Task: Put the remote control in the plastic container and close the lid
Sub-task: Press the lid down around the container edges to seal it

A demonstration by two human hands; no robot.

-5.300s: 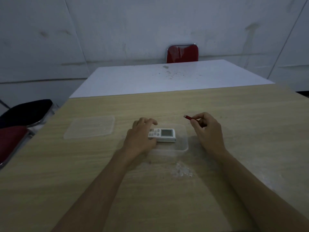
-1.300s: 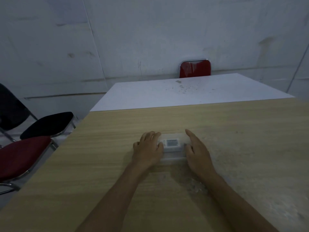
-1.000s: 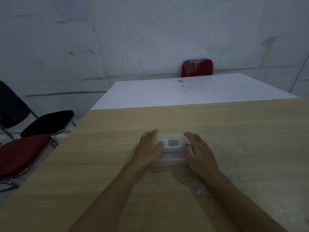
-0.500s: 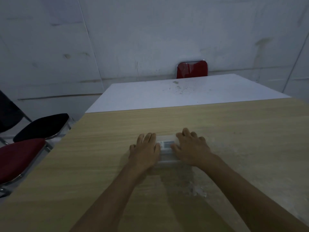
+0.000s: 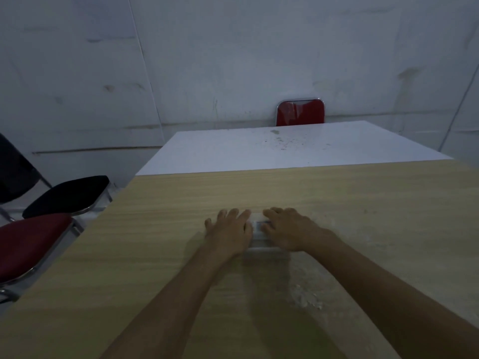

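Observation:
The clear plastic container point(image 5: 263, 249) stands on the wooden table point(image 5: 145, 255) with its clear lid point(image 5: 258, 237) on top. Through the lid, in the narrow gap between my hands, I see a strip of the white remote control point(image 5: 260, 225); the rest is hidden. My left hand point(image 5: 229, 233) lies flat on the left half of the lid, fingers spread. My right hand point(image 5: 287, 230) lies flat on the right half, its fingers pointing left toward the other hand. Neither hand grips anything.
A white table point(image 5: 285, 149) butts against the far edge of the wooden one, with a red chair back point(image 5: 300, 112) behind it. At the left stand a black chair seat point(image 5: 67, 194) and a red chair seat point(image 5: 28, 242). A white scuffed patch point(image 5: 307, 299) marks the table near my right forearm.
The lid, earlier lying to the left, now covers the container with the remote inside. The red item is gone from my right hand, which has slid left over the lid.

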